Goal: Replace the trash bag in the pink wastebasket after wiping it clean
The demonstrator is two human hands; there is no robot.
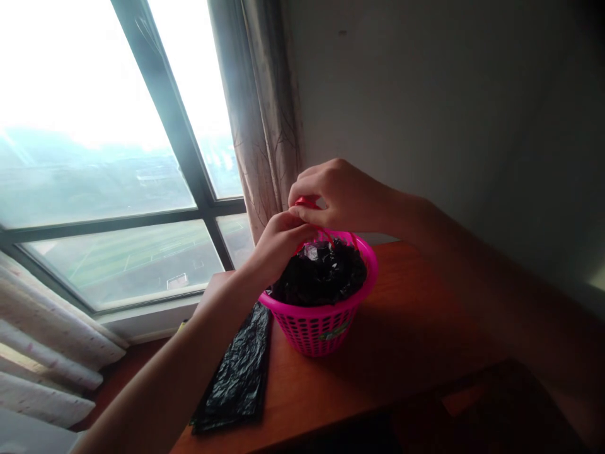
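A pink plastic basket (314,325) with holes in its wall stands upright on the wooden table. Inside it sits a black plastic bag (326,274), crumpled and gathered below the basket's rim. Red drawstrings (350,238) rise from the bag to my hands above the basket's far left side. My left hand (278,243) pinches the red drawstring, its fingertips partly hidden. Closed on the same drawstring, my right hand (326,192) meets the left one from above, the fingers touching. A flat stack of folded black bags (239,369) lies left of the basket, partly behind my left forearm.
The reddish-brown table (397,315) carries the basket. A window (118,157) with a dark frame fills the left, with a grey curtain (265,113) at its right side and a pale curtain (42,347) at lower left. A dark wall (425,94) stands behind.
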